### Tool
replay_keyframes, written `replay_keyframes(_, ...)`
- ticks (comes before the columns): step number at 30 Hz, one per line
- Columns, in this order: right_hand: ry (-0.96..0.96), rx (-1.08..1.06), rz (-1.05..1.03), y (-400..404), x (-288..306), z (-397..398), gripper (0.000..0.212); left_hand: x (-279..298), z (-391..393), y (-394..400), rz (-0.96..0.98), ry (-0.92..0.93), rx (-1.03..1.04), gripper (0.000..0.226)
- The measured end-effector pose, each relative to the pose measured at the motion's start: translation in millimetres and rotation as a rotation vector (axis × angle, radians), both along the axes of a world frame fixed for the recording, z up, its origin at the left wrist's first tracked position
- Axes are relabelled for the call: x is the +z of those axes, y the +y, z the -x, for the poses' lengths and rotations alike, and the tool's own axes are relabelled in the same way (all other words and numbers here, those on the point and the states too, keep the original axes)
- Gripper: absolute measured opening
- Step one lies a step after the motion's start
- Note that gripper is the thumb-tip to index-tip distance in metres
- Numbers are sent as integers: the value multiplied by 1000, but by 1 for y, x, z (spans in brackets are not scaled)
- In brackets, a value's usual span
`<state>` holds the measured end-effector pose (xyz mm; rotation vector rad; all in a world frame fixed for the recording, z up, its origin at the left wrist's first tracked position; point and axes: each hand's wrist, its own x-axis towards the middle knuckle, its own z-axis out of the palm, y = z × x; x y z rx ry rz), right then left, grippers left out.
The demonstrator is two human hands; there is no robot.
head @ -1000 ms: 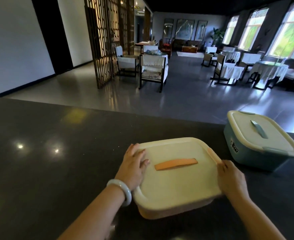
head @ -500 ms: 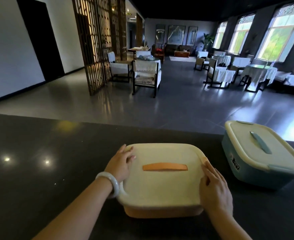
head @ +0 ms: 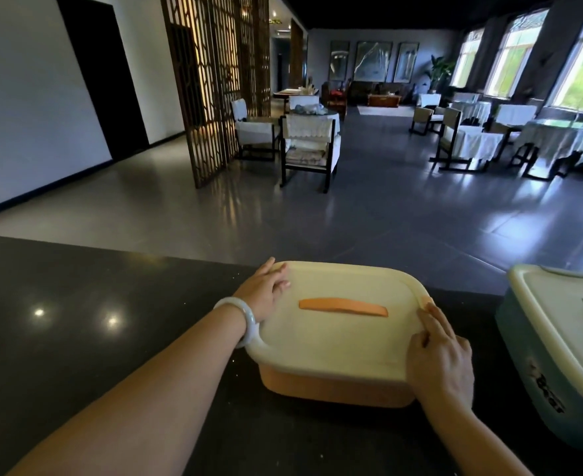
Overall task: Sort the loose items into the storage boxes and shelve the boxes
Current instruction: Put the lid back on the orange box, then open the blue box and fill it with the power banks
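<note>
An orange storage box (head: pixel 331 386) with a cream lid (head: pixel 338 341) and a flat orange handle (head: pixel 343 306) sits closed on the dark counter (head: pixel 77 338) in front of me. My left hand (head: pixel 262 293), with a pale bangle on the wrist, rests on the lid's far left corner with its fingers stretched forward. My right hand (head: pixel 441 359) lies on the lid's right edge, fingers straight along the rim. A teal storage box (head: pixel 537 383) with a cream lid stands closed at the right, apart from the orange one. No loose items are in view.
The counter's far edge runs just behind the boxes, with a tiled floor beyond. Chairs and cloth-covered tables (head: pixel 558 139) fill the room, and a wooden lattice screen (head: pixel 214 91) stands at the left.
The orange box has turned from skewed to nearly square with me. My right hand has moved from the box's side up onto the lid's right edge. The left hand stays on the left corner.
</note>
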<state>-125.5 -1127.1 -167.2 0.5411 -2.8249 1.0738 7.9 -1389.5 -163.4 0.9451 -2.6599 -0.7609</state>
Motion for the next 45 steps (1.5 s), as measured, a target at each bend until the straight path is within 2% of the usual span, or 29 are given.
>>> replay_keyframes(5, -20, 22, 16, -16, -1, 13, 49, 13, 14, -4, 88, -123, 51, 51)
replay_keyframes(9, -14, 57, 25, -14, -4, 18, 49, 7, 1, 35, 221, -259, 106, 64)
replay_keyframes(12, -13, 60, 19, -14, -6, 18, 50, -7, -21, 62, 192, -182, 107, 71)
replay_keyframes(16, -9, 44, 5, -16, -6, 19, 49, -10, -24, 62, 283, -123, 85, 71)
replay_keyframes(21, -29, 115, -94, -18, 0, 23, 53, -5, -20, 63, 188, -123, 132, 61)
replay_keyframes(25, -145, 307, -160, -5, 11, 23, 65, 12, -24, 76, 137, -264, 126, 58)
replay_keyframes(28, -184, 444, -210, 18, 17, 19, 64, 24, -35, 99, 141, -358, 106, 60)
replay_keyframes(34, -130, 477, -366, 75, 20, -6, 68, 44, -61, 168, 215, -429, 16, 60)
replay_keyframes(39, -7, 437, -326, 125, 42, 2, 68, 60, -32, 226, 251, -369, -18, 58)
replay_keyframes(42, 70, 413, -292, 172, 58, 35, 67, 66, 8, 266, 218, -269, -90, 55)
replay_keyframes(45, 61, 337, -293, 225, 68, 81, 68, 69, 59, 305, 190, -148, -155, 53)
